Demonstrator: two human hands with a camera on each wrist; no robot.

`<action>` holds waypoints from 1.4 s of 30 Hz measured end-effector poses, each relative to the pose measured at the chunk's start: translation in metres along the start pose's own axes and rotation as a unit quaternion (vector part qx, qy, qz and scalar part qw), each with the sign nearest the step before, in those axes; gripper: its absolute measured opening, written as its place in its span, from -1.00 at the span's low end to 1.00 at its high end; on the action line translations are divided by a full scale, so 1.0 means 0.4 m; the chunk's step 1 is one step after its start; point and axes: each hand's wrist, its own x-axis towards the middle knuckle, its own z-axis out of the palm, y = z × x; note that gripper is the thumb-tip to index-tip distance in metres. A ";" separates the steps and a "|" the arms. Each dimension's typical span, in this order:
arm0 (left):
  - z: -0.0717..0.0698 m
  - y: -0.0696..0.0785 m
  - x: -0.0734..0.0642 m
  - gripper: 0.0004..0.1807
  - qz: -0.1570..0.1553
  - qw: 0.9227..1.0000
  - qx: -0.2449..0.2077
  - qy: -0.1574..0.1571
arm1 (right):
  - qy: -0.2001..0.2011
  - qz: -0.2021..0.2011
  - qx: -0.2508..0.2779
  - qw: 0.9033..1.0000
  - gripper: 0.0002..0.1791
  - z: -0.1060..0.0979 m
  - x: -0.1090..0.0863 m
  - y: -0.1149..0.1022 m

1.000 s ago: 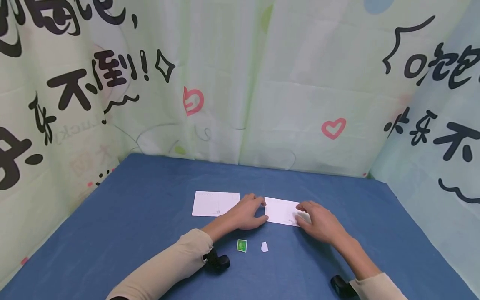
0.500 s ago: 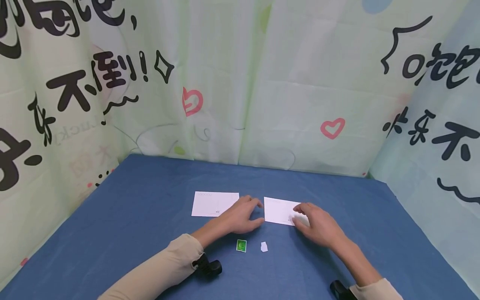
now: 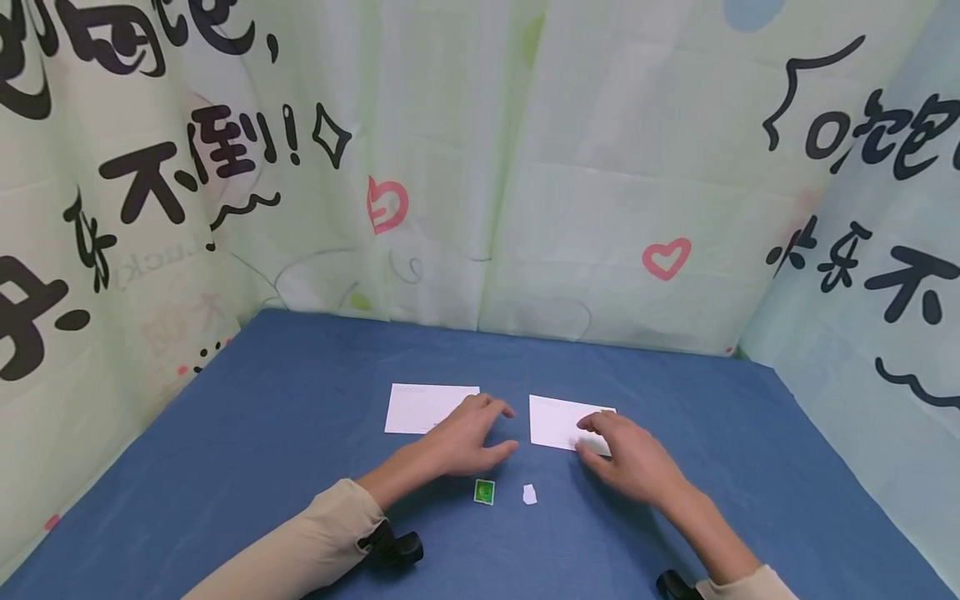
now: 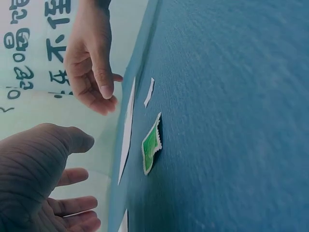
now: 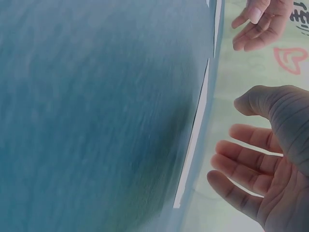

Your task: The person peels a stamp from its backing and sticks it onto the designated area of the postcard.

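Note:
Two white envelopes lie flat on the blue cloth, a left one point(image 3: 420, 407) and a right one point(image 3: 553, 422). My left hand point(image 3: 467, 437) hovers by the left envelope's right end, covering its lower corner, with fingers loosely bent and nothing in them. Over the right half of the other envelope is my right hand point(image 3: 633, 458), thumb and fingers apart. In the right wrist view a gap shows between that hand point(image 5: 270, 159) and the envelope point(image 5: 195, 130). Nearer me lie a green stamp point(image 3: 484, 492), its edges curled up in the left wrist view, and a small white paper scrap point(image 3: 529, 495).
Blue cloth point(image 3: 300, 433) covers the table. Pale curtains point(image 3: 450, 167) with black lettering and pink hearts stand around its back and sides. A black wrist device point(image 3: 397, 547) is strapped at my left sleeve, and another point(image 3: 675, 586) at my right.
My left hand has drawn back left and toward me, away from the right envelope's left edge. My right hand has shifted slightly left and nearer. Envelopes, stamp and scrap stay put.

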 end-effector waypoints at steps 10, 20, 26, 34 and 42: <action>-0.019 -0.022 -0.035 -0.54 -0.007 1.000 -0.010 0.015 | 0.015 -0.024 -0.007 1.000 -0.73 0.010 0.004 -0.029; -0.041 -0.050 -0.061 -0.54 -0.017 0.999 -0.021 0.034 | 0.007 -0.043 -0.005 0.999 -0.73 0.024 0.013 -0.061; -0.046 -0.074 -0.070 -0.54 -0.030 0.998 -0.016 0.047 | 0.000 -0.049 -0.007 0.999 -0.72 0.028 0.016 -0.077; -0.053 -0.102 -0.091 -0.57 -0.037 0.997 -0.012 0.059 | -0.007 -0.079 -0.012 0.997 -0.72 0.035 0.010 -0.101; -0.059 -0.129 -0.122 -0.58 -0.050 0.996 -0.002 0.070 | -0.028 -0.110 -0.018 0.993 -0.72 0.047 -0.001 -0.130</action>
